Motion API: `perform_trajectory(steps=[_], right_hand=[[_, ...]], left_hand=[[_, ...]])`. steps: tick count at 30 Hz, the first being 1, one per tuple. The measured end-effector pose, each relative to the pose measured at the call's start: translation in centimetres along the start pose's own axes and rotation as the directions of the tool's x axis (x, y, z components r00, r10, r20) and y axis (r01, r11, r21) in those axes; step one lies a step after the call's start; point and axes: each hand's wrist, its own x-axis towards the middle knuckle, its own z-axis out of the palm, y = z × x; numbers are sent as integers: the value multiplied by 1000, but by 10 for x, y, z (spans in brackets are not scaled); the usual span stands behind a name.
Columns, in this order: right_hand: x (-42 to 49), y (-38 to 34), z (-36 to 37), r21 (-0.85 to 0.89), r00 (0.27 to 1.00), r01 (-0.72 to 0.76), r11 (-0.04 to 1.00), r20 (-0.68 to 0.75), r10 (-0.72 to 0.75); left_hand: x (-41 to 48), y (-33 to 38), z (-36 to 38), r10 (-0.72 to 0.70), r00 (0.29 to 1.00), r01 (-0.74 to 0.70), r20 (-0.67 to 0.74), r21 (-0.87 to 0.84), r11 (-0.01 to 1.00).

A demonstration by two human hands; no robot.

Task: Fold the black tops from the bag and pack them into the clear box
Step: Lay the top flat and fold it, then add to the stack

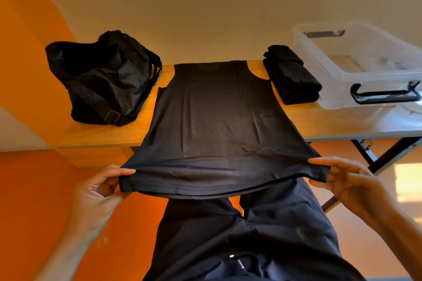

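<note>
- You're in a plain indoor room. Nothing in view settles whether it's a home or a workplace.
- Ahead of you is a bare cream wall [205, 7], with a bold orange band [20, 29] painted across its left side.
- Your bench [98, 134] is a wood-topped table on black metal legs [386, 155], close against that wall.
- It carries packing gear: a black bag [102, 80], a clear box [338, 91] and a folded stack of black tops [292, 75].
- A patch of sunlight [408, 182] falls on the floor [356, 235] to your right.

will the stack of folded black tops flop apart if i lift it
Probably floppy: the folded black fabric stack shows soft rounded layers, so its ends may sag. Likely light and unlikely to roll, since it lies flat on the wooden table.
</note>
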Motion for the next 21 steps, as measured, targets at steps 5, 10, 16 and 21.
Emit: perform_trajectory(steps=[5, 10, 16, 21], right_hand=[[6, -9, 2, -390, 986, 159, 907, 18, -165], [16, -18, 15, -508, 969, 232, 829, 47, -242], [30, -17, 9, -516, 933, 328, 792, 43, -358], [44, -22, 9, -513, 905, 366, 776, 4, -424]], left_hand=[[6, -8, -5, 35, 999, -35, -7, 53, 998], [19, -6, -2, 103, 995, -103, 1, 97, 990], [28, 4, -1, 123, 992, -125, 37, 66, 990], [46, 5, 2, 118, 992, -120, 33, 42, 992]])
